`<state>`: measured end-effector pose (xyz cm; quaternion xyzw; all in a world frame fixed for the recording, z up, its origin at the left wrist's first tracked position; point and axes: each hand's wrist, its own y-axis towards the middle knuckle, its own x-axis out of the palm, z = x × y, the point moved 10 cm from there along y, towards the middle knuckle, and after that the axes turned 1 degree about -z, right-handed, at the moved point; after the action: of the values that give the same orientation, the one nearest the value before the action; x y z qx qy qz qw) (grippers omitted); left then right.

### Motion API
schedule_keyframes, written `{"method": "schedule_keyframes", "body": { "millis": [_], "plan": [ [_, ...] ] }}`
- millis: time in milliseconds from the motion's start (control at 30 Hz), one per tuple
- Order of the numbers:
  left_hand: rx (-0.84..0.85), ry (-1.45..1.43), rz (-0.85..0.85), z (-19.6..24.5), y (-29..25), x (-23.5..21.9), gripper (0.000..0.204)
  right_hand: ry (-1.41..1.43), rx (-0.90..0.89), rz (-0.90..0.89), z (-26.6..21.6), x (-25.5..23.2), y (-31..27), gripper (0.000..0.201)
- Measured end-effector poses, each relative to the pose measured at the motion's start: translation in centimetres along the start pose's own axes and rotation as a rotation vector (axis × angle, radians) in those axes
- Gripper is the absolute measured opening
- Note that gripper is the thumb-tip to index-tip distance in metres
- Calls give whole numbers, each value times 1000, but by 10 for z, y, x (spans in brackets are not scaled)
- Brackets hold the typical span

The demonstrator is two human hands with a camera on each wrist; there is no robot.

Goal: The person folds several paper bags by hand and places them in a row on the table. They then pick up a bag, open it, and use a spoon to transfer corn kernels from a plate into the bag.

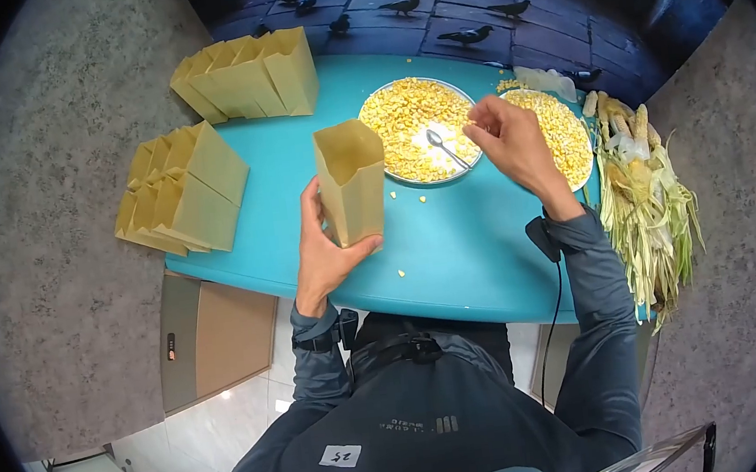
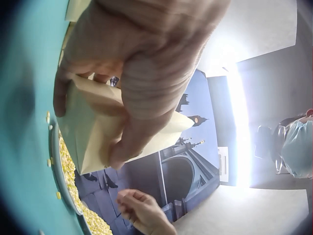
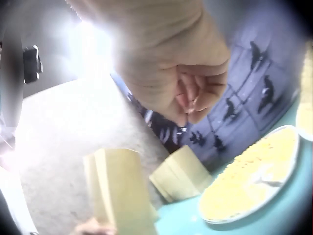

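Note:
The left hand (image 1: 329, 255) grips an upright, open-topped brown paper bag (image 1: 355, 188) near its base, thumb in front. In the left wrist view the same hand (image 2: 146, 63) has its fingers and thumb around the bag (image 2: 93, 129). The right hand (image 1: 516, 143) hovers over the gap between two plates of corn kernels, right of the bag and apart from it. Its fingers are curled with thumb and fingertips together in the right wrist view, where the hand (image 3: 171, 63) shows nothing clear between them. A spoon (image 1: 447, 148) lies in the left plate (image 1: 432, 181).
Two groups of paper bags (image 1: 287, 70) stand at the left of the teal table (image 1: 295, 143). Another kernel plate (image 1: 561, 138) is at the right, beside husks and cobs (image 1: 647, 208). Several loose kernels (image 1: 423, 199) lie near the table's middle. A cable (image 1: 554, 328) hangs from the right wrist.

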<state>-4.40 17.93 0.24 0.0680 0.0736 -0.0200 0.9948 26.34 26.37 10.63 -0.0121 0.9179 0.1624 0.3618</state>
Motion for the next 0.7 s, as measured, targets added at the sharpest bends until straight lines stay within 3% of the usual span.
{"method": "schedule_keyframes", "body": {
  "millis": [100, 200, 533, 700],
  "plan": [
    [26, 6, 32, 3, -3, -12, 120, -217, 86, -109, 68, 39, -8, 26],
    [71, 40, 48, 10, -5, -20, 119, -177, 249, -155, 100, 58, -16, 28],
    [57, 56, 61, -4, -7, -34, 117, 107, 416, -169, 122, 68, -26, 23],
    [68, 80, 62, -6, -5, -34, 116, 116, 443, -147, 115, 69, -24, 22]
  ]
}}
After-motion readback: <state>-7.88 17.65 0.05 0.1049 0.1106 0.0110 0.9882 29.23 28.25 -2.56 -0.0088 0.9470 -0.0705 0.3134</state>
